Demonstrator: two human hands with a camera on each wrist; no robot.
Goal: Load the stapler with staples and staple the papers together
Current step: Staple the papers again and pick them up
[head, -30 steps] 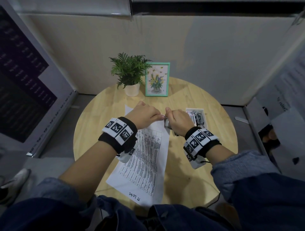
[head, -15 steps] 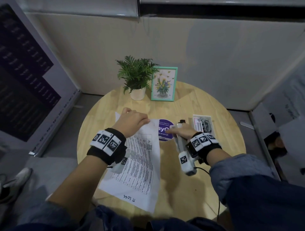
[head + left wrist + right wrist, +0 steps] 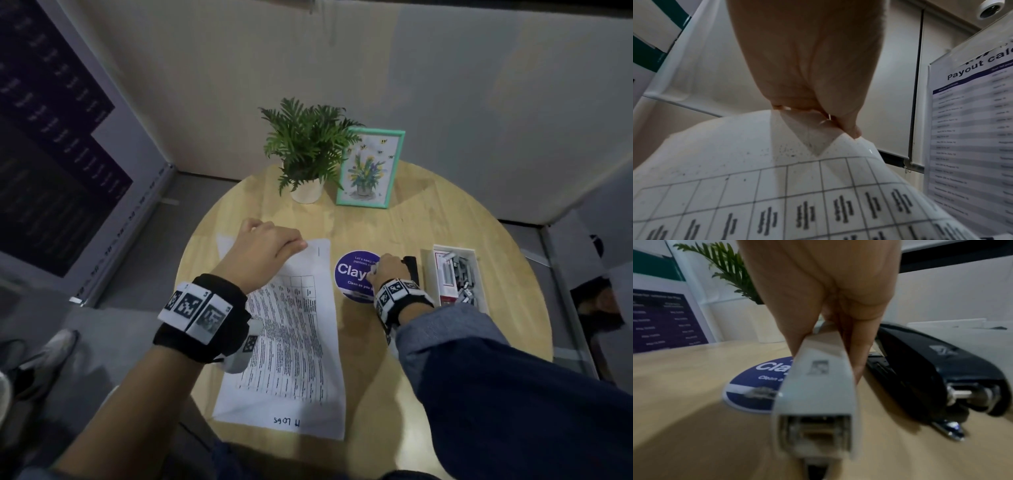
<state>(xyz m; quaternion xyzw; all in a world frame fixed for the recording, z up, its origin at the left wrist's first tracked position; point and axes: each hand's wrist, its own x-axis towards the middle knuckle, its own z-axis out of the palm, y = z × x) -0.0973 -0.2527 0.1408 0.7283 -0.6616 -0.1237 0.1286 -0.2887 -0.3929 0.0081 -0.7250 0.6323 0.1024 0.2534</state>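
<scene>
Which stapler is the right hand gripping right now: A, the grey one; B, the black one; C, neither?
A: in the right wrist view the right hand grips the grey stapler, while the black stapler lies on the table beside it.

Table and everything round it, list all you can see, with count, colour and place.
table: one, light wood, round
papers: white, printed, table's left half; count unclear
sticker: one, purple, round, table centre
grey stapler: one, in right hand over sticker
black stapler: one, lying right of the grey one
tray: one, white, right side, holding staples
plant: one, green, white pot, far edge
picture: one, teal frame, beside plant
left hand: pinches papers' far corner
right hand: grips grey stapler
</scene>
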